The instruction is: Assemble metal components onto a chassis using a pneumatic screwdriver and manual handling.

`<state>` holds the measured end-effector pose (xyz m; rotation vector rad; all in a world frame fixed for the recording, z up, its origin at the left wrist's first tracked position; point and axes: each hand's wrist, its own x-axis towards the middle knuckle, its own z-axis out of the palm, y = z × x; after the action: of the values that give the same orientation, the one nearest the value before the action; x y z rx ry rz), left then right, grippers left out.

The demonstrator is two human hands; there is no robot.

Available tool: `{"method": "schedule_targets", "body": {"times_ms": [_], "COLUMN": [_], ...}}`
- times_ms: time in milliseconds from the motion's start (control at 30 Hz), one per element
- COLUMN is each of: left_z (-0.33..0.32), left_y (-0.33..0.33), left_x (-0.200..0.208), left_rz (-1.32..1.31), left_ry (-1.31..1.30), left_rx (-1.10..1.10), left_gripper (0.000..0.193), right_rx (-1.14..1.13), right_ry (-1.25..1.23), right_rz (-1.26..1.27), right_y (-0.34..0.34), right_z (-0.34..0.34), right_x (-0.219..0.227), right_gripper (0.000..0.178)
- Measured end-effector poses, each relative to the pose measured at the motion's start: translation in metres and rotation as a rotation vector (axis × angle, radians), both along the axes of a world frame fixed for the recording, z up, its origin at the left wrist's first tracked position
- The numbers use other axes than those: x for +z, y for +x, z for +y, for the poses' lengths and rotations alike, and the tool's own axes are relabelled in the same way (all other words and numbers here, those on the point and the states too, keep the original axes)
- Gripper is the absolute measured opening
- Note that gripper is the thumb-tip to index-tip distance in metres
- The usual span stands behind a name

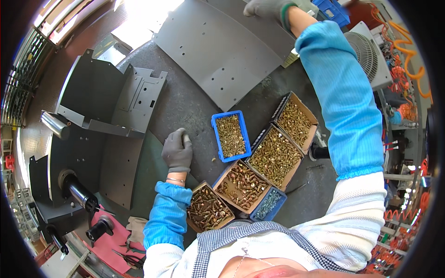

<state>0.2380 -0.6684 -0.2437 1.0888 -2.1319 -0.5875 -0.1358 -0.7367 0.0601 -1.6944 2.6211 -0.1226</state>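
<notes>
My left hand (177,150), in a grey work glove, rests on the dark bench with its fingers curled; the palm side is hidden. It is left of a blue tray (214,132) of small brass-coloured fasteners. My right hand (270,9), in a grey glove with a green cuff, reaches far forward to the top edge of view. It is over the far part of dark grey sheet-metal panels (204,51) with punched holes, which overlap on the bench. The frame's edge cuts off part of that hand, so its grip does not show.
Cardboard boxes of bolts (274,155) stand close in front of me, beside a small blue bin (278,214) of silvery fasteners. Bent grey metal housings (104,92) occupy the left. Pliers (132,259) lie on a pink sheet (111,243). A white fan (366,53) is at the right.
</notes>
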Motion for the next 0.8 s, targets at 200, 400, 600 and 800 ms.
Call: {"method": "schedule_targets", "body": {"times_ms": [200, 400, 600, 800], "left_z": [-0.008, -0.027, 0.067, 0.099], "left_y": [-0.024, -0.109, -0.093, -0.042], "left_x": [0.007, 0.076, 0.156, 0.250], "left_rz": [-0.051, 0.543, 1.254, 1.188], "left_ry": [0.168, 1.416, 1.504, 0.634], "left_rx": [0.063, -0.488, -0.928, -0.792], "left_gripper": [0.025, 0.043, 0.026, 0.028], "right_rx": [0.122, 0.210, 0.082, 0.042], "right_ry": [-0.079, -0.136, -0.407, -0.729], "right_rz": [0.143, 0.162, 0.146, 0.168], "right_y": [0.038, 0.156, 0.210, 0.228], "right_z": [0.040, 0.112, 0.235, 0.373], "right_x": [0.059, 0.163, 0.207, 0.215], "right_gripper": [0.042, 0.027, 0.026, 0.032]}}
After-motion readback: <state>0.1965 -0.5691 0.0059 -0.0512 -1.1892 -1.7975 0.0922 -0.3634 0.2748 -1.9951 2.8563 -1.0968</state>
